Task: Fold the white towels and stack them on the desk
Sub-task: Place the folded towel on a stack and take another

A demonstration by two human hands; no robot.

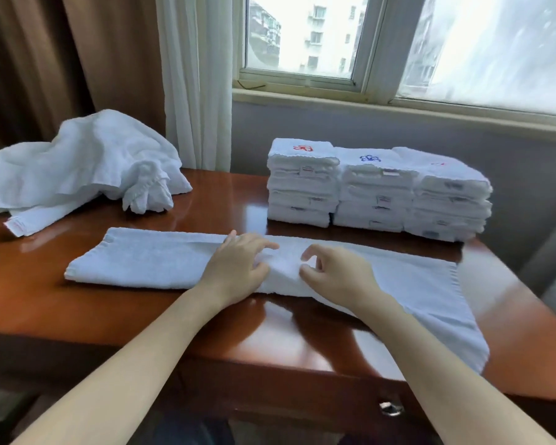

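Observation:
A long white towel (148,261), folded lengthwise, lies across the wooden desk (61,303); its right end hangs over the front edge. My left hand (238,268) rests on the towel's middle with fingers spread. My right hand (334,271) sits just to the right of it, thumb and fingers pinching a small ridge of the cloth. Three stacks of folded white towels (376,191) stand side by side at the back right. A heap of unfolded white towels (84,165) lies at the back left.
A window (398,43) with a sill runs behind the desk, with a white sheer curtain (196,81) and brown drapes (45,59) to the left. A drawer knob (390,407) shows on the desk front.

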